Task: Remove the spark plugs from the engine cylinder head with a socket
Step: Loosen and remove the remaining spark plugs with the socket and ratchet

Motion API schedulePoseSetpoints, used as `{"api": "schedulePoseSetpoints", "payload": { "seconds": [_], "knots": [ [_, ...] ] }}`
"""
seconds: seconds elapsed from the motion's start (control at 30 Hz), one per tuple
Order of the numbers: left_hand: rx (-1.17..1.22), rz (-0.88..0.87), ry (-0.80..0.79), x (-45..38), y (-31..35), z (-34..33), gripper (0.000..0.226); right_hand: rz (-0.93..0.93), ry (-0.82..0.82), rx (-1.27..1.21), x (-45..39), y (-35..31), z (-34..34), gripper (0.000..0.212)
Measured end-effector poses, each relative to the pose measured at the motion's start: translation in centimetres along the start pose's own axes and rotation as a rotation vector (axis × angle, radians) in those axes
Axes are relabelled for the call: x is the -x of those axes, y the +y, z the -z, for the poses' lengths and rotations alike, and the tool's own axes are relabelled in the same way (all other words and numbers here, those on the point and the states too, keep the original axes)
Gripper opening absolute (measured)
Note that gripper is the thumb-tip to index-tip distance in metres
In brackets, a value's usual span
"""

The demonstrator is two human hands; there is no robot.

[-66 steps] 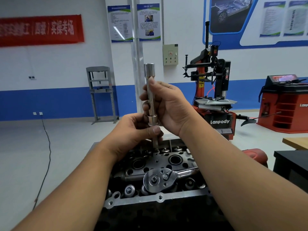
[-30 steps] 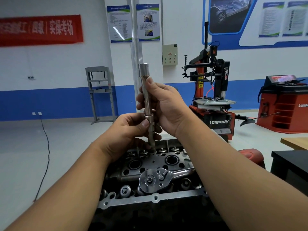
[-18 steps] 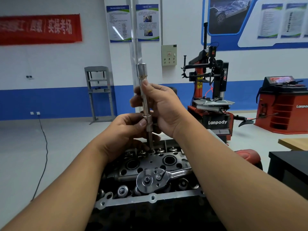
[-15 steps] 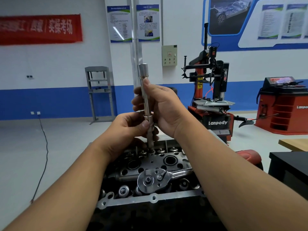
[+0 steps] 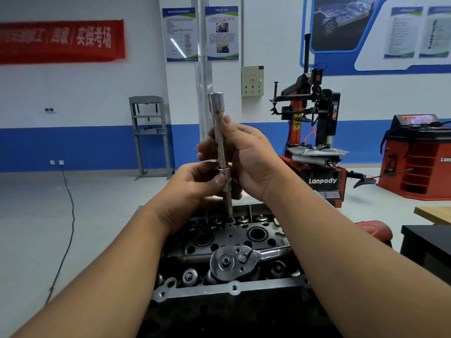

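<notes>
Both hands gripped a long spark plug socket (image 5: 219, 132) standing near-upright above the cylinder head (image 5: 234, 240), right hand (image 5: 246, 157) clasping the upper shaft, left hand (image 5: 195, 186) pinching its lower collar.

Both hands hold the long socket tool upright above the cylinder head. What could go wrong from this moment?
1. The long socket tool is held only by fingers of the left hand and right hand; if the grip slips, it may fall onto the cylinder head.
2. The ratchet lies loose on the head, so a dropped tool or a bump might knock it off.
3. The open round holes could catch anything that falls.
</notes>
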State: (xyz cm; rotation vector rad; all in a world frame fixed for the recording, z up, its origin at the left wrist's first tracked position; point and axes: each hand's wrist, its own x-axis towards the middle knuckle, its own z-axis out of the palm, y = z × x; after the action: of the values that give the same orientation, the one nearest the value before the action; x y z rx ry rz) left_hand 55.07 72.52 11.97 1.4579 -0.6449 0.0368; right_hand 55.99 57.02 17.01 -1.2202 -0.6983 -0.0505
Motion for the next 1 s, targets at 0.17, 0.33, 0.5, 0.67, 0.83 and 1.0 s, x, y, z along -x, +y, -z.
{"api": "schedulePoseSetpoints", "payload": {
  "seconds": [0.17, 0.33, 0.5, 0.67, 0.83, 1.0],
  "knots": [
    [-0.145, -0.044, 0.089, -0.1, 0.0, -0.1, 0.042, 0.025, 0.016, 0.027, 0.1, 0.0, 0.1, 0.023],
    [0.037, 0.013, 0.007, -0.1, 0.2, -0.2, 0.035, 0.024, 0.043, 0.025, -0.1, 0.1, 0.0, 0.027],
    [-0.015, -0.028, 0.041, -0.3, -0.1, 0.0, 0.031, -0.005, 0.008, 0.043, -0.2, 0.1, 0.0, 0.031],
    [-0.105, -0.034, 0.091, -0.4, -0.1, 0.1, 0.050, 0.036, -0.025, 0.085, 0.0, 0.1, 0.1, 0.025],
    [0.021, 0.048, -0.024, 0.0, 0.4, -0.6, 0.046, 0.024, 0.020, 0.085, -0.2, 0.0, 0.2, 0.027],
    [0.056, 0.057, -0.036, 0.2, 0.8, -0.5, 0.040, -0.024, 0.000, 0.046, -0.2, 0.0, 0.1, 0.031]
  ]
}}
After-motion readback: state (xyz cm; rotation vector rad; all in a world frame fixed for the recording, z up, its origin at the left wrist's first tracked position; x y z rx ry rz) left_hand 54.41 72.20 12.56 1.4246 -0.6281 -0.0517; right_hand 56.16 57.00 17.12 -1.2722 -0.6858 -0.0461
